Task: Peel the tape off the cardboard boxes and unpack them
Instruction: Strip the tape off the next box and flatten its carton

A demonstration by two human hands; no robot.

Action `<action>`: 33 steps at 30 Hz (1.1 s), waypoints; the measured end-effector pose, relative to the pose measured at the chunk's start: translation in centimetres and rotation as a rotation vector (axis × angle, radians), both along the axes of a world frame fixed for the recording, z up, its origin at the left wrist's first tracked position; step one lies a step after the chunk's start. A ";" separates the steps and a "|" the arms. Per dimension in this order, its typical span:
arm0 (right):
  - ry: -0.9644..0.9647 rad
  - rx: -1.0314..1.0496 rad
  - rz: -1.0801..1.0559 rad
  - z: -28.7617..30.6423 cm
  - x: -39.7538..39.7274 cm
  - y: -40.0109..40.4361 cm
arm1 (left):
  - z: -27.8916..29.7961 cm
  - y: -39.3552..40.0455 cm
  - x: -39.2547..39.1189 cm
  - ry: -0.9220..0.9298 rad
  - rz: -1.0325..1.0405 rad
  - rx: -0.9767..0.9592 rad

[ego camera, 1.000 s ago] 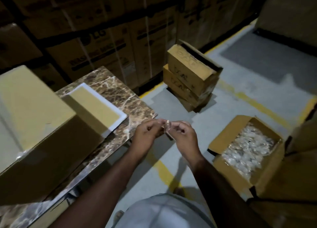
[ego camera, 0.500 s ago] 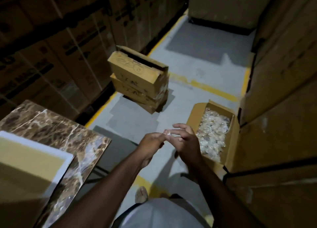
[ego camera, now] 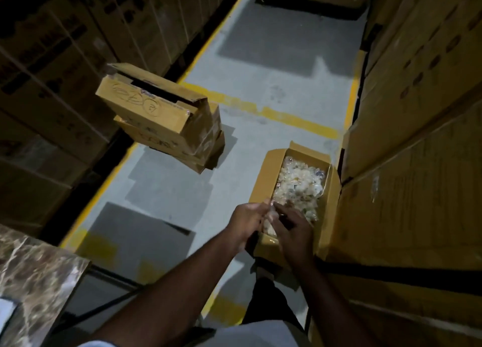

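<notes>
floor: grey concrete floor [ego camera: 281, 67] with yellow painted lines [ego camera: 263, 110]
table: brown marble-patterned tabletop [ego camera: 34, 271], at the floor's near-left edge
left of floor: dark stacked printed cartons [ego camera: 52, 60]
right of floor: tall tan carton wall [ego camera: 417, 164]

Counting it up: two hands, the left hand [ego camera: 246, 220] and the right hand [ego camera: 292, 228], held together over one open box [ego camera: 263, 174] on the floor, full of small clear-wrapped pieces [ego camera: 300, 185], way too many to count. One stack of closed boxes [ego camera: 161, 117] further off, looks like three high, though the bottom is hard to tell. One marble tabletop [ego camera: 34, 273] too.
</notes>
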State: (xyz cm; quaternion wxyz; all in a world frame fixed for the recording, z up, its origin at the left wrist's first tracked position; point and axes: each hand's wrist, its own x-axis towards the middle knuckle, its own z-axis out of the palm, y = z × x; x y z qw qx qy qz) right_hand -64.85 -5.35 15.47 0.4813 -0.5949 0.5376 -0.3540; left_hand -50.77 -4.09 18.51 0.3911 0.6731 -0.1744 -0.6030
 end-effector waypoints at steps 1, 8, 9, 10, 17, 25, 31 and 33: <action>-0.004 0.071 -0.051 -0.9 -1.1 -1.9 | -1.0 -1.9 -1.2 -0.118 -0.061 -0.027; 0.267 0.040 -0.105 -9.2 -8.0 -13.0 | -7.1 -13.0 -6.5 -0.374 -0.148 -0.041; 0.288 0.030 -0.118 -10.5 -8.7 -14.2 | -7.9 -14.1 -7.0 -0.395 -0.192 -0.035; 0.294 0.041 -0.126 -12.2 -9.6 -15.3 | -8.5 -15.0 -7.6 -0.419 -0.233 -0.022; 0.310 0.286 -0.267 -17.1 -12.9 -19.9 | -12.0 -18.4 -10.0 -0.453 -0.352 0.028; 0.309 0.284 -0.345 -16.5 -13.5 -20.4 | -12.9 -18.6 -10.5 -0.425 -0.371 0.051; 0.371 0.322 -0.381 -16.2 -12.5 -20.9 | -12.7 -18.1 -9.8 -0.421 -0.368 0.005; 0.332 0.366 -0.349 -15.9 -11.8 -20.7 | -12.5 -17.6 -9.3 -0.419 -0.355 -0.001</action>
